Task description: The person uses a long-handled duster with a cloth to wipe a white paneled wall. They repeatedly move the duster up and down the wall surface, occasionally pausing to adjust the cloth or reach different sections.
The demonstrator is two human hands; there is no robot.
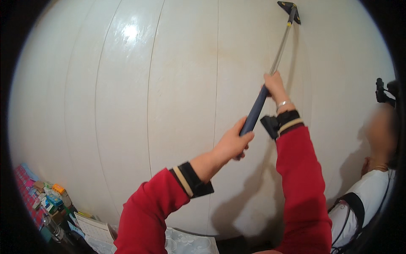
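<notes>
My left hand [233, 141] grips the lower end of the dark blue handle [254, 111] of a long-poled cleaning tool. Higher up, where the handle meets the metal pole [281, 47], my right hand [274, 84] is closed around it. The pole rises up and to the right, ending in a dark triangular mop head [290, 11] against the off-white panelled wall [180, 95]. Both wrists carry black straps with dark devices over red sleeves.
A person in a white top [358, 203] with black straps stands at the right. Boxes and packets [54, 200] are piled at lower left, near a spiral-bound calendar [93, 225]. A patterned lace-like cloth [190, 243] lies at the bottom.
</notes>
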